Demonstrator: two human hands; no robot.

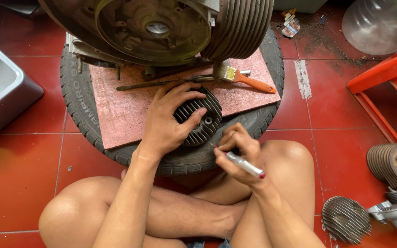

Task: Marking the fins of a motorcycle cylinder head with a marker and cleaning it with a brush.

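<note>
— Item one, the largest: what do we list?

— We list the engine case [157, 30] at the top centre of the frame, its round open face toward us, resting on a pink board [116, 105] laid across a tyre [76, 105].

— Next down?

— The finned cylinder head [205, 115], dark and round, at frame centre on the lower edge of the board. We see our left hand [166, 121] wrapped over its left side, fingers spread across the fins and thumb hooked on the near rim, gripping it. The head is tipped up on edge, its face turned toward the lower right of the frame; its fins run from upper left to lower right.

— And the right hand?

— Our right hand [240, 149] sits just below and right of the head, pinching a silver marker pen [242, 163]. The pen's long axis slants from upper left to lower right, red tip close to the head's lower rim, the capped end toward our wrist. We cannot tell whether the tip touches.

— Smaller entries?

— A paintbrush [244, 78] with an orange handle and a long screwdriver [161, 83], both lying on the board above the head.
</note>
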